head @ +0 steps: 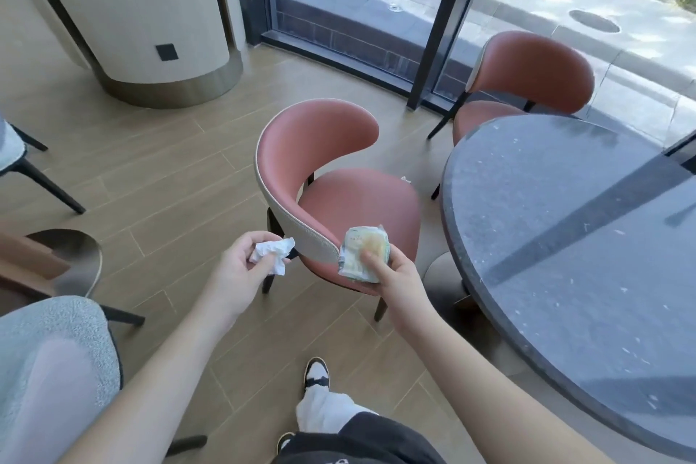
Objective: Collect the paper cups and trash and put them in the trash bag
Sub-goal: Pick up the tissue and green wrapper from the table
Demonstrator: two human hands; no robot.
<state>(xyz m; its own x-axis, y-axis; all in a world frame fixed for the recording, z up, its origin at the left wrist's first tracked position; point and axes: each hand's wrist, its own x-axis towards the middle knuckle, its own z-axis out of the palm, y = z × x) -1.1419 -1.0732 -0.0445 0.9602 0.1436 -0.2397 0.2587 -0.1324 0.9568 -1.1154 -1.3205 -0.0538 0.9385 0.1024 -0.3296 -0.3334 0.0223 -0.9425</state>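
Scanning left to right. Far left edge: part of a grey chair [11,151] with dark legs. Lower left: a fuzzy grey seat [56,362], with a small round brown table [75,256] above it. Upper left: a beige column [143,11] with a metal base band and a small black square plate.

Centre-left, low: left hand [241,267], fingers curled round a tissue [273,252], which is white, crumpled into a loose wad, with ragged edges sticking out past the thumb. It sits in the air just left of the chair back.

Centre: a red chair [339,177] with a curved back, beige outer shell and dark legs. Its seat shows nothing on it except a tiny pale scrap at the far edge, too small to identify.

Centre-right, low: right hand [388,275] gripping a wrapper [361,254], thumb pressed on top, fingers underneath. The wrapper is clear, crinkled plastic with greenish print, a barcode strip on its left edge and a yellowish patch in the middle. It hangs over the front of the red seat.

Bottom centre: the person's legs and black-and-white shoe [316,375] on wood-look floor.

Right: a round dark stone table [565,237] with a speckled, glossy top. A second red chair [527,83] stands behind it at upper right, by the glass door [433,11].
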